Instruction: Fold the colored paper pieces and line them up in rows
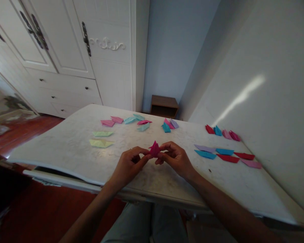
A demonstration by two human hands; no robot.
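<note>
Between my two hands, just above the white table (73,152), is a small folded piece of magenta paper (155,149) with pointed tips at its top. My left hand (133,163) pinches its left side between thumb and index finger; a ring shows on that hand. On the other side, my right hand (174,156) grips the paper with thumb and fingertips. The nearest other folded papers are a magenta one (144,122) and a blue one (166,127) farther back. My fingers cover the paper's lower edges.
Folded yellow papers (101,143) lie at left, pink ones (108,123) behind them. Several red, blue and lilac papers (205,154) form rows at right, by the white wall (268,111). A white wardrobe (111,74) and a brown wooden box (164,104) stand beyond the table.
</note>
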